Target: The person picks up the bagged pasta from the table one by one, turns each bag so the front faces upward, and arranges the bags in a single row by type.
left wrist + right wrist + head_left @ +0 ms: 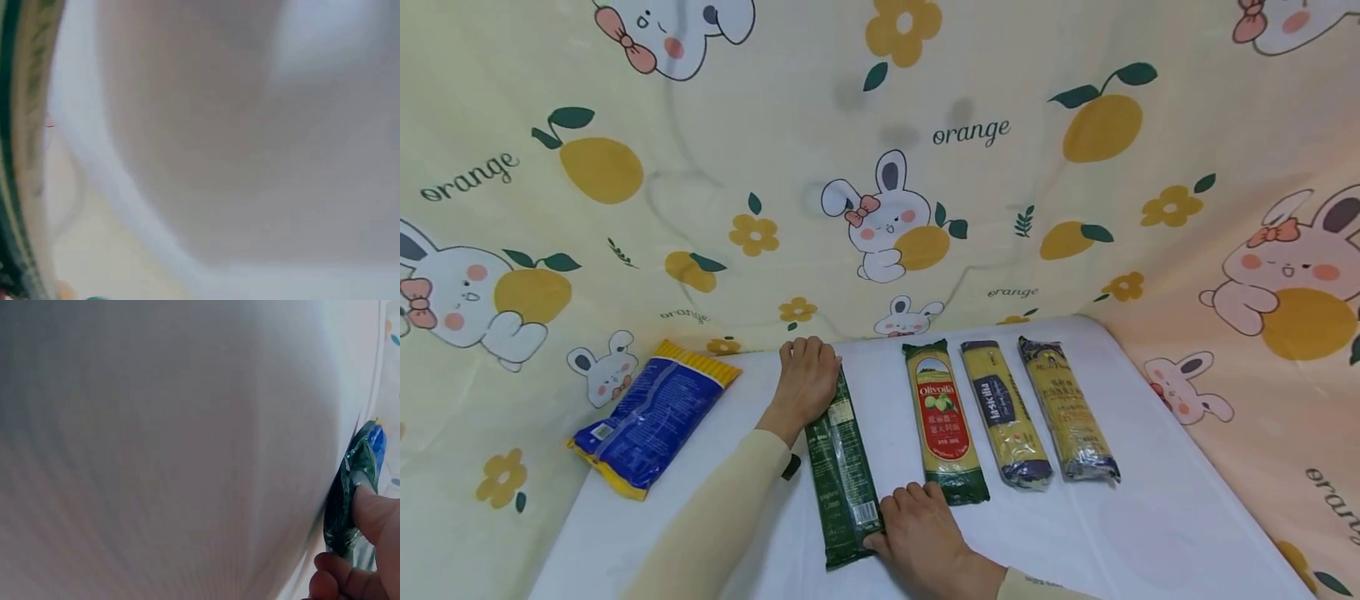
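Observation:
A dark green pack of spaghetti lies lengthwise on the table, its barcode side up. My left hand holds the far end, fingers bent over it. At the near right corner my right hand grips the pack, thumb at its end. The right wrist view shows that thumb on the crinkled green wrapper, with fingertips beside its end. In the left wrist view, a blurred strip of packaging runs along the left edge.
To the right lie a red-labelled Olivoila pasta pack, a La Sicilia pasta pack and another golden pasta pack, side by side. A blue and yellow bag rests at the left edge of the white table. Patterned cloth hangs behind.

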### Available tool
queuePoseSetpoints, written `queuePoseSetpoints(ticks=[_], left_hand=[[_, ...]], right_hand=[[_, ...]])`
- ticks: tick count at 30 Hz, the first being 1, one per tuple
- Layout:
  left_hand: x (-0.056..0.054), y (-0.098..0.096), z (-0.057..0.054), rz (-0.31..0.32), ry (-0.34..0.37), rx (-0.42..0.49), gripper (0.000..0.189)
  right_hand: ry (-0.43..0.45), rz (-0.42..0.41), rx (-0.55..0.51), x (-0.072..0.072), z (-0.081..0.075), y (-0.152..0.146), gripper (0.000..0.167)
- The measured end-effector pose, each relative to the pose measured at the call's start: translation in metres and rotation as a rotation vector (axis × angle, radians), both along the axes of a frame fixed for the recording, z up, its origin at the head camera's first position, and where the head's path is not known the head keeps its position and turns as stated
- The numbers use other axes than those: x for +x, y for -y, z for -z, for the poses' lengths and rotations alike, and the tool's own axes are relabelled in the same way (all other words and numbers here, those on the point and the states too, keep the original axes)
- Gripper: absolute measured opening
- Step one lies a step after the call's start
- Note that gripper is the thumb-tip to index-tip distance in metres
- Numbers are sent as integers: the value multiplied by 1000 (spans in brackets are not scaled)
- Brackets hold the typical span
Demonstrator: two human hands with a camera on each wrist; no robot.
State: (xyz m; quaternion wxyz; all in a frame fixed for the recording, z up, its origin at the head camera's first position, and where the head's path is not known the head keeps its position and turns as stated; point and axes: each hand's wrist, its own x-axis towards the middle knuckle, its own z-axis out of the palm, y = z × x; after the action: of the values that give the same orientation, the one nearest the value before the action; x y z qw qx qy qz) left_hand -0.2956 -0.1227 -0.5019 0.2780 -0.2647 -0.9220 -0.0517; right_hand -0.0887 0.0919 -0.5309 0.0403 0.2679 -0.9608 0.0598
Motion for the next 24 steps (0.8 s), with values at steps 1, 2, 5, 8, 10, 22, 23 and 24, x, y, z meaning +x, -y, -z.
queuePoseSetpoints(ticks=[1, 2, 5, 8, 10, 22, 23, 24], left_hand=[[0, 0, -5, 32, -66, 21, 26], [0, -1, -10, 68, -125, 45, 26], [2, -4, -26, 142, -272, 91, 29], [5, -9, -45, 199, -396, 147, 35], [8, -11, -57, 234, -471, 182, 36], [26, -22, -87, 134, -461, 190, 24], [28, -24, -90, 97, -442, 185, 23], [30, -26, -92, 54, -419, 173, 23]], right_hand=[[6, 11, -3, -1, -1, 0, 50], [11, 22, -5, -2, -2, 0, 52], [16, 52, -7, -6, -2, -1, 53], [-32, 69, 1, -13, -3, -2, 52], [-81, 75, 3, -19, -3, -3, 50], [-242, 73, -69, -33, 2, -8, 42], [-240, 73, -76, -34, 2, -8, 41], [-237, 74, -81, -34, 2, -7, 41]])
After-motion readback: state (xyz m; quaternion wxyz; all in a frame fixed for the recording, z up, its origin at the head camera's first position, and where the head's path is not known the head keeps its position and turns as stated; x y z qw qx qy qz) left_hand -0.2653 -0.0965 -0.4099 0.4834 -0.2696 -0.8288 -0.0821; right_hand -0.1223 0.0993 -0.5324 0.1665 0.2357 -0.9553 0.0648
